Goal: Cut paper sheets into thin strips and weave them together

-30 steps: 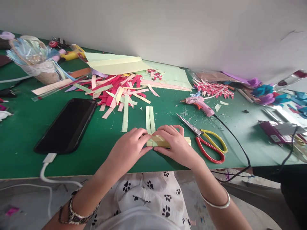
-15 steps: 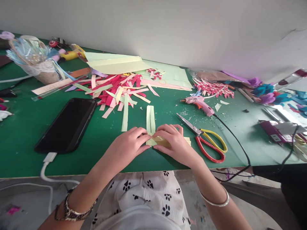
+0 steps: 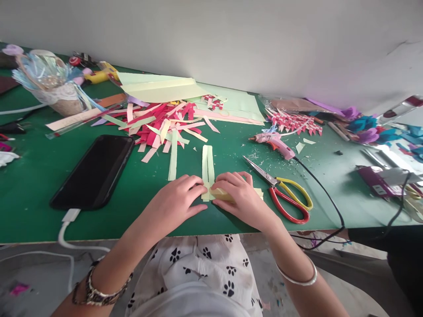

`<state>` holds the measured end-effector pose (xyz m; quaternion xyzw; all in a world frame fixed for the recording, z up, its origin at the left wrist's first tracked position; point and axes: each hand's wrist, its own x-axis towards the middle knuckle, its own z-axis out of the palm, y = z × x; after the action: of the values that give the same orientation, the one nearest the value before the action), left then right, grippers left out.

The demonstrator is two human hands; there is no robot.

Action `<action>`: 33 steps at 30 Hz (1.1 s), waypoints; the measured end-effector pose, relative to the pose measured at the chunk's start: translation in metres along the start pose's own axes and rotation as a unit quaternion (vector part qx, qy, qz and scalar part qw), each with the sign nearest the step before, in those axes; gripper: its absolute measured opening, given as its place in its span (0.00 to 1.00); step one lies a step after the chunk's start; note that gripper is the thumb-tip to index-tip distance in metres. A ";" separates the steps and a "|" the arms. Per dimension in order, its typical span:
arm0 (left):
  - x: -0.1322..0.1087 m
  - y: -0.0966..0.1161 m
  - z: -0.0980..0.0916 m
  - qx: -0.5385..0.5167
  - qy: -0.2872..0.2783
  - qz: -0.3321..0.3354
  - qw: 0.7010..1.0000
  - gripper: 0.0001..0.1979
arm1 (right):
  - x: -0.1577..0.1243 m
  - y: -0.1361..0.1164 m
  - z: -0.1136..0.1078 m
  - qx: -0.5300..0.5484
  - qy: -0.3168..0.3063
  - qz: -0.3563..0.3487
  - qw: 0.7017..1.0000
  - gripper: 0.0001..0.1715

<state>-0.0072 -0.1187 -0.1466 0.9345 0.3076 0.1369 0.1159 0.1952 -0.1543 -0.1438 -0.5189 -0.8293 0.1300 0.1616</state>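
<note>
Two pale green paper strips (image 3: 208,163) stand out side by side from a crossing of paper strips near the table's front edge. My left hand (image 3: 183,197) rests its fingertips on the left side of the crossing, its thumb apart from the fingers. My right hand (image 3: 234,191) is closed over the yellowish strips (image 3: 258,193), which run out to the right under its fingers. Another pale green strip (image 3: 172,156) lies to the left of the pair.
Scissors (image 3: 276,189) and a pink glue gun (image 3: 274,143) lie to the right. A black phone (image 3: 94,171) with a white cable is on the left. Behind are a pile of cut strips (image 3: 165,121), paper sheets (image 3: 158,88) and a basket (image 3: 62,101).
My left thumb has moved down and away from the fingers, off the paper crossing. My right hand has stayed almost where it was.
</note>
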 end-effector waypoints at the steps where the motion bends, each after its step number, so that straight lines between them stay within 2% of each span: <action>1: -0.001 0.001 0.000 -0.002 -0.002 -0.003 1.000 0.10 | -0.001 -0.001 0.000 -0.009 0.000 -0.006 1.000 0.08; 9: -0.016 0.011 0.004 -0.011 0.006 0.023 1.000 0.17 | -0.022 -0.010 -0.001 -0.010 -0.017 -0.016 1.000 0.10; 13: -0.021 0.017 0.006 -0.005 0.018 0.047 0.999 0.14 | -0.035 -0.016 0.003 -0.006 -0.019 -0.040 0.999 0.16; 16: -0.024 0.019 0.008 -0.004 0.034 0.066 0.997 0.12 | -0.044 -0.020 0.010 -0.031 0.001 -0.058 0.998 0.14; 21: -0.026 0.021 0.010 0.003 0.056 0.079 0.995 0.09 | -0.052 -0.027 0.018 -0.081 0.054 -0.060 0.993 0.05; 27: -0.028 0.025 0.009 0.038 0.049 0.112 0.992 0.07 | -0.055 -0.030 0.017 -0.101 0.090 -0.080 0.988 0.07; 33: -0.030 0.028 0.009 0.029 0.050 0.092 0.994 0.09 | -0.053 -0.032 0.014 -0.103 0.101 -0.081 0.986 0.08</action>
<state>-0.0121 -0.1604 -0.1521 0.9535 0.2300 0.1851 0.0605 0.1852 -0.2163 -0.1520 -0.4745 -0.8568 -0.0223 0.2005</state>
